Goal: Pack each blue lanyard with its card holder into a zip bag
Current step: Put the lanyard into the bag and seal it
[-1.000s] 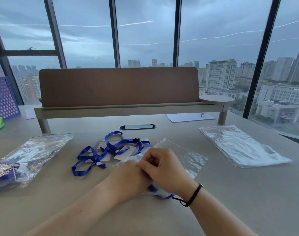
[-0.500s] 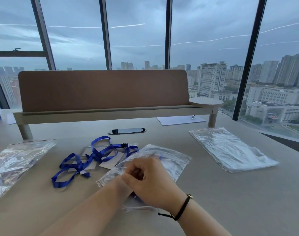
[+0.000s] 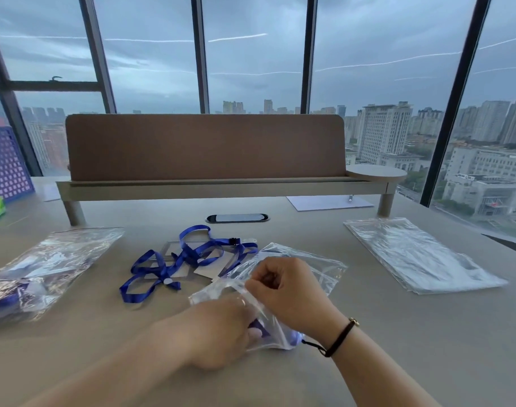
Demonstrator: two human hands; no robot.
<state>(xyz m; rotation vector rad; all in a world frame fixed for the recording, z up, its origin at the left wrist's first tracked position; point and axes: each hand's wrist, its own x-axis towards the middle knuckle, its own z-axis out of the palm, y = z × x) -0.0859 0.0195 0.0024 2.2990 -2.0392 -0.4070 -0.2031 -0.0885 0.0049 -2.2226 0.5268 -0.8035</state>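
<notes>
Taking the loose tangle of blue ribbon lanyards (image 3: 186, 259) at mid-table as the landmark: far to its left lies a crinkled clear zip bag already filled with blue lanyard (image 3: 42, 274), which looks like a finished pack. The tangle itself rests on clear rectangular card holders (image 3: 174, 248) with white cards, untouched and not yet bagged.

Just right of and nearer than the tangle is the clear zip bag being worked on (image 3: 294, 271). Half a second ago the two hands were bunched together over its mouth, the left one hidden behind the right. Now the left hand (image 3: 221, 327) has drawn nearer and lies over the bag's near end, fingers curled down onto the plastic, with blue lanyard showing through beside its fingertips. The right hand (image 3: 289, 292), a black cord bracelet on its wrist, pinches a lifted fold of the bag's film. I judge the lanyard is inside and the hands are settling the contents or moving to seal; whether the zip is closed cannot be told.

Far right of the tangle sits a flat stack of empty clear zip bags (image 3: 418, 257).
</notes>
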